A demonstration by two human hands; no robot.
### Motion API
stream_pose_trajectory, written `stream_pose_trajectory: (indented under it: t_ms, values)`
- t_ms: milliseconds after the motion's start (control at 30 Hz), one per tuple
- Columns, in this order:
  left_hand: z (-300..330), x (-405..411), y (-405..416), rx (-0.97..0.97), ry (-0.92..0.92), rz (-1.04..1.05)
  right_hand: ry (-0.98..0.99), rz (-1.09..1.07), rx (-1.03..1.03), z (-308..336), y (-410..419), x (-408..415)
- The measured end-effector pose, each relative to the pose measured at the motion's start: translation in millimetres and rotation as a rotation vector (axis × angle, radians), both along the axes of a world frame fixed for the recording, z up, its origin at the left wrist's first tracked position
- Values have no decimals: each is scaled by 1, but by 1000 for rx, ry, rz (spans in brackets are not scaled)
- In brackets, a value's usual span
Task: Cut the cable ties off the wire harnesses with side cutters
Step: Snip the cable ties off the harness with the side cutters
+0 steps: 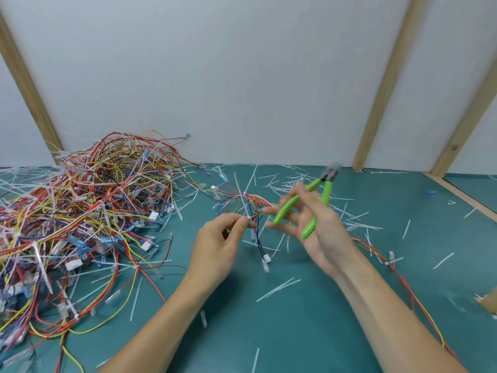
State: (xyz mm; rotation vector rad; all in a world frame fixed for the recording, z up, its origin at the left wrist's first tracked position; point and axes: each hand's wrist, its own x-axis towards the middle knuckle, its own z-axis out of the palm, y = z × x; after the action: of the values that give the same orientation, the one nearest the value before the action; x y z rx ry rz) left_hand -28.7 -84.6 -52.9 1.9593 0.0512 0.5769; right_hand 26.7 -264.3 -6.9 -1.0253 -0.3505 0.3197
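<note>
From the head camera, the left hand (219, 242) is held above the green table (309, 319) with its thumb and forefinger pinched together on a small white cable tie (248, 217) that sits on the wire harness (250, 203), a bundle of red, yellow and blue wires near the middle of the table. Blue wires of that harness hang down just right of the left hand and end in a white connector (266, 258) above the table. The right hand (314, 224) is raised just right of the harness; its fingers are loosely curled around the green handles of the side cutters (312, 203), with the forefinger stretched left toward the tie. The handles are spread apart, and the dark cutting head (332, 170) points up and away from the harness, blurred, so whether its blades meet cannot be told. A large tangled pile of harnesses (80, 205) fills the left side of the table, many still bound with white ties. Cut tie pieces (278, 289) lie scattered across the surface, and more red and yellow wires (398, 273) trail beside the right forearm.
</note>
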Motion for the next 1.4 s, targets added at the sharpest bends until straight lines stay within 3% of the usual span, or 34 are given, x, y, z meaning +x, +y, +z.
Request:
stream_pose_trajectory:
  t_ms: [67,167,267,467,833,1033,1133,1300,1400]
  values:
    - [-1,-1,2,172,-14,65,-124,-157,-64,3,-9,5]
    - [0,-4,-1,440,-86,86,-456,-386,-409,2,-13,9]
    - [1,-5,-4,566,-145,82,-586,-282,-571,-6,-8,7]
    - [4,-5,-2,608,-291,175,-624,-177,-805,-23,-1,9]
    - [0,-2,2,585,-266,307,-459,-76,-648,-37,16,0]
    - [6,-7,-2,436,-396,276,-426,-232,-649,-41,25,-4]
    - [3,-9,-10,211,-259,133,-438,-283,-624,-42,27,-7]
    - [5,-2,-10,-332,-80,-47,-479,-293,-663,-44,29,-10]
    - [4,0,-5,-437,13,-84,-486,-283,-697,-42,27,-11]
